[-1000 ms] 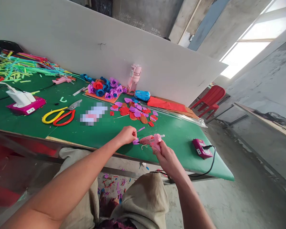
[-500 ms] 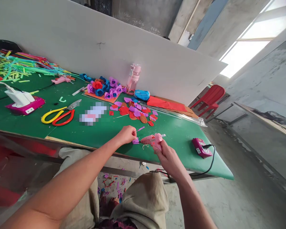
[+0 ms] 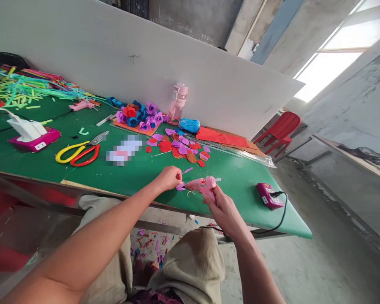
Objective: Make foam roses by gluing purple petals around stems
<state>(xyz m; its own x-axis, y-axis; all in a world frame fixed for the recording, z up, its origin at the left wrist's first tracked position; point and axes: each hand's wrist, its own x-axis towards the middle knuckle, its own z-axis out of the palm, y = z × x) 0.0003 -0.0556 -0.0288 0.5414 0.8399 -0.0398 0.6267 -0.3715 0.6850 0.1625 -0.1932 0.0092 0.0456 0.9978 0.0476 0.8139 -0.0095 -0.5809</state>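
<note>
My left hand (image 3: 170, 179) pinches a small purple paper piece (image 3: 180, 187) above the green table near its front edge. In my right hand (image 3: 223, 207) is a pink glue gun (image 3: 202, 185), a clear glue stick poking out of its back. Its nozzle points left and meets or nearly meets the purple piece. A thin purple strip (image 3: 188, 170) lies just beyond my left fingers. Farther back are loose red, purple and brown petals (image 3: 180, 147), and to their left a cluster of purple, blue and red paper flowers (image 3: 139, 116).
On the green table (image 3: 145, 177) lie yellow-and-red-handled scissors (image 3: 82, 152), a second pink glue gun (image 3: 82, 105) and magenta power strips (image 3: 269, 196). A pink bottle (image 3: 179, 101) stands by the white partition (image 3: 221, 80). A black cord hangs off the front edge.
The glue gun's nozzle has shifted slightly left, closer to the purple piece. Both hands keep nearly the same places and grips, while the view has moved slightly.
</note>
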